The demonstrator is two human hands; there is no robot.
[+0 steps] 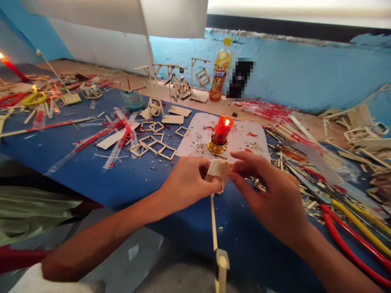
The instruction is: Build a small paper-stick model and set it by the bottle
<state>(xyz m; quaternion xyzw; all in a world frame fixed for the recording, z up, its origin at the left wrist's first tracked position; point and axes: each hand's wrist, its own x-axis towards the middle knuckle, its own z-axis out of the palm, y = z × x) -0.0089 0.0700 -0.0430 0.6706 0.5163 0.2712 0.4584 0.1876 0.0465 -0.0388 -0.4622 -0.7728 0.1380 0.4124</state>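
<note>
My left hand [189, 179] is closed around a small panel of pale wooden sticks [220, 171] laid side by side, its thumb across the front. Below the panel, a long thin stick [214, 224] runs down toward me, with a small stick piece [222, 260] at its lower end. My right hand [269, 187] has its thumb and a finger closed at the panel's right edge, while the index finger is raised. Just behind the panel, a lit red candle [224, 128] stands in a gold-coloured holder [216, 145] on a white board [195, 136].
Long-handled scissors [332, 228] lie on the right, beside bundled sticks [317, 142] and scraps. Square stick frames [159, 146] and red-and-clear wrappers [117, 128] lie left of the candle. Behind stand a drink bottle [220, 71] and small stick models [180, 87]. Another lit candle [14, 67] is far left.
</note>
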